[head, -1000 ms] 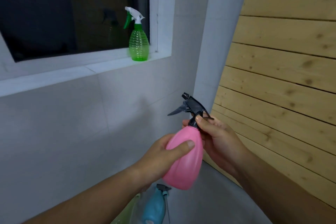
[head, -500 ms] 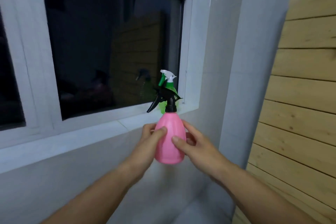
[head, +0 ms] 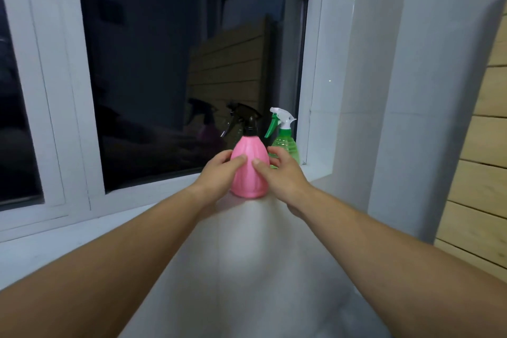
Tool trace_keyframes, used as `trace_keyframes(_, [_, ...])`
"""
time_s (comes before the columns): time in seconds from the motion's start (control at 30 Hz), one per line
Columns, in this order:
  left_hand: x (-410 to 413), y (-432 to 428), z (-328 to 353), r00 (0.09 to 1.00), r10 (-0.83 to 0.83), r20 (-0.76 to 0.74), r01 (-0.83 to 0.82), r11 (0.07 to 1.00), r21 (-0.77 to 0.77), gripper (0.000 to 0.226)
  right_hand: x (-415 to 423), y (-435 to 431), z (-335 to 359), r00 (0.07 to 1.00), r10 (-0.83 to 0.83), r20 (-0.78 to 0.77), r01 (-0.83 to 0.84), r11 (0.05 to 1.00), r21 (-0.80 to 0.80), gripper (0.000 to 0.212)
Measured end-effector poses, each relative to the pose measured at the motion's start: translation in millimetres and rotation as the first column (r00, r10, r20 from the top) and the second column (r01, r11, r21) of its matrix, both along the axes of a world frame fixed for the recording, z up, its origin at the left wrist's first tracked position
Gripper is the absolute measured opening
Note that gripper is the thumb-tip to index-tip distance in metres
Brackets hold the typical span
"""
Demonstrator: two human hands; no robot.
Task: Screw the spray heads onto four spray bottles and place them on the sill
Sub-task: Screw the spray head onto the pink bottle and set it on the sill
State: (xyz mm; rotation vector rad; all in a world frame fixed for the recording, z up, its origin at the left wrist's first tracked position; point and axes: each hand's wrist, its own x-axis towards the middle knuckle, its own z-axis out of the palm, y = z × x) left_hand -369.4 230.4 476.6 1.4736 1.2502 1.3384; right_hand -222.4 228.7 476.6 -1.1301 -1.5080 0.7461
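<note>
Head view: both hands point(head: 216, 173) point(head: 285, 175) clasp ribbed pink bottle point(head: 248, 182).

I see a dark window point(head: 164, 63), its white frame point(head: 59, 107), a grey pillar point(head: 411, 90), and a wood-plank wall point(head: 480, 173) on the right.

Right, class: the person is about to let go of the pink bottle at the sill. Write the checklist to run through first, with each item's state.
1. Black spray head seated on the pink bottle: ok, it sits straight on the neck; tightness cannot tell.
2. Pink bottle upright: ok.
3. Base fully on the sill: cannot tell, it stands near the front edge.
4. Left hand and right hand holding its sides: ok.
5. Clear of the green bottle behind it to the right: cannot tell, the right hand's fingers hide the gap.
</note>
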Motion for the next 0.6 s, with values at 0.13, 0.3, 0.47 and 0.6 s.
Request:
trace_keyframes(0.13, [0.4, 6.4, -4.5, 0.998, 0.056, -0.032, -0.055, 0.998, 0.01, 0.028, -1.3, 9.9, -8.1, 1.0, -0.03, -0.005, 0.03, 0.999, 0.021, 0.049])
trace_keyframes(0.3, [0.5, 9.7, -8.0, 0.995, 0.088, -0.043, -0.087, 0.996, 0.016, 0.038, -2.7, 15.1, -16.1, 0.998, -0.05, 0.036, 0.048, 0.998, 0.048, 0.052])
trace_keyframes(0.47, [3.4, 6.3, -6.4, 0.994, 0.089, -0.068, -0.089, 0.996, 0.006, 0.021, -4.8, 16.6, -17.6, 0.994, -0.078, 0.076, 0.076, 0.997, 0.032, 0.056])
trace_keyframes(0.6, [4.1, 5.6, -4.6, 0.991, 0.099, -0.088, -0.102, 0.994, -0.027, 0.059, -5.1, 15.1, -22.0, 0.99, -0.09, 0.112, 0.088, 0.996, 0.018, 0.063])
